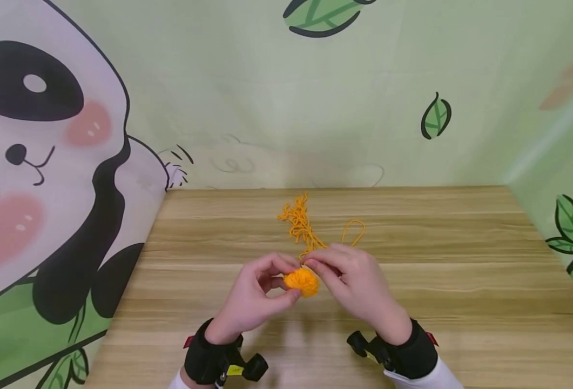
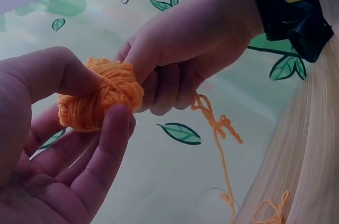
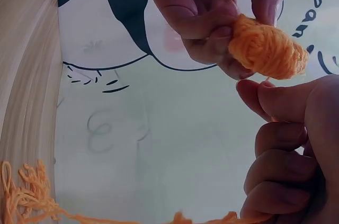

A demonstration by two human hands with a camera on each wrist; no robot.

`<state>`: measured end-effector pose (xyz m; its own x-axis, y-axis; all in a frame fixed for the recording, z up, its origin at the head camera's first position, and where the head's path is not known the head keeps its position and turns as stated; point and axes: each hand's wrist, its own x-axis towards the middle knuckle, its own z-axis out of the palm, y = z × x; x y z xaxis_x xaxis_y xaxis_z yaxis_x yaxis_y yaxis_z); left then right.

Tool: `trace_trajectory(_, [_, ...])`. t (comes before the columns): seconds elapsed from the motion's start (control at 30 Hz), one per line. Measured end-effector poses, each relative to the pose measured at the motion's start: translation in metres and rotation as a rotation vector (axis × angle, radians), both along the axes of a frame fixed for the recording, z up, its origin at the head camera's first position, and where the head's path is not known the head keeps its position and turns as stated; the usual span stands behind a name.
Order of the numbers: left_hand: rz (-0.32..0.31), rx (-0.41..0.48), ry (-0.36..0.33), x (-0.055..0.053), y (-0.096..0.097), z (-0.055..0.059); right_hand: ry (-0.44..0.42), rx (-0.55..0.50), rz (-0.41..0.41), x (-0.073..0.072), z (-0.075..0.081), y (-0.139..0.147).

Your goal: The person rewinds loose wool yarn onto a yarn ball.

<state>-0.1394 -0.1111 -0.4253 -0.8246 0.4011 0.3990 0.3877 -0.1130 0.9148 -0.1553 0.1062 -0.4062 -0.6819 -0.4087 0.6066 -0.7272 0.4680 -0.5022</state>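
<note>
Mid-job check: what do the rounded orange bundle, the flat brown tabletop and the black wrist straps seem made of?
Rounded orange bundle: matte yarn, wool or acrylic unclear; wound strands show.
Flat brown tabletop: wood or wood-look laminate, low sheen; long grain streaks show.
Black wrist straps: probably fabric or neoprene; dull surface, curving round the wrists.

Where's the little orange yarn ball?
In the head view, the yarn ball is a little below the picture's middle, held by the left hand, with the right hand close beside it on the right.
</note>
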Motion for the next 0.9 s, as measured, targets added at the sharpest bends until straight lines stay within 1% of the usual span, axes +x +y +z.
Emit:
trace_trajectory(0.17, [-0.017,0.066,-0.06,0.001,-0.001,0.002,-0.034,0.003,-0.002,0.0,-0.002,-0.001])
trace_trajectory(0.3, [-0.026,0.135,-0.136,0.003,-0.001,0.004,-0.064,0.011,-0.007,0.0,-0.004,-0.001])
trace_trajectory(0.4, [-0.021,0.206,-0.182,0.004,-0.002,0.004,-0.081,0.022,-0.01,-0.001,-0.006,-0.002])
trace_trajectory(0.47, [-0.006,0.25,-0.193,0.004,-0.002,0.004,-0.085,0.04,-0.014,0.0,-0.006,-0.004])
trace_trajectory(0.57, [0.045,0.308,-0.214,0.003,-0.001,0.005,-0.089,0.09,0.007,0.001,-0.007,-0.007])
trace_trajectory(0.63, [0.104,0.323,-0.23,0.002,-0.002,0.006,-0.086,0.143,0.033,0.002,-0.007,-0.009])
trace_trajectory(0.73, [0.205,0.313,-0.254,0.0,-0.002,0.006,-0.071,0.217,0.085,0.003,-0.008,-0.012])
trace_trajectory(0.8, [0.269,0.28,-0.26,-0.002,-0.003,0.004,-0.055,0.25,0.114,0.004,-0.008,-0.013])
trace_trajectory(0.9, [0.34,0.227,-0.257,-0.004,-0.003,0.001,-0.025,0.273,0.153,0.006,-0.008,-0.014])
